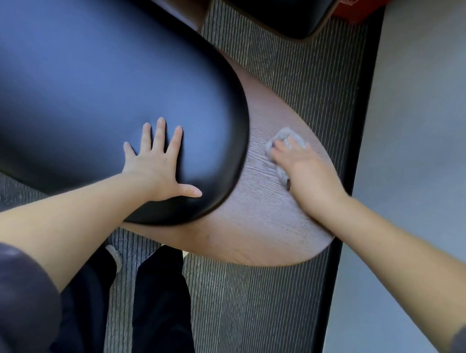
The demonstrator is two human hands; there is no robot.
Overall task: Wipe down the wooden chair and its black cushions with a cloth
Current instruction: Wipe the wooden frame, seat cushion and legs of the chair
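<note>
A big rounded black cushion [90,85] fills the upper left and lies over the brown wooden chair shell [253,217], whose curved grained surface shows to its right. My left hand [160,164] rests flat on the cushion's near end, fingers spread, holding nothing. My right hand [306,170] presses a crumpled grey cloth [289,137] onto the wood just right of the cushion's edge. Part of the cloth is hidden under the palm. A second black cushion [262,1] shows at the top.
Striped grey carpet [253,311] covers the floor under the chair. A black baseboard [351,161] and a grey wall [435,142] run along the right. A red object [361,4] sits at the top right. My dark trouser legs [157,307] stand below the chair.
</note>
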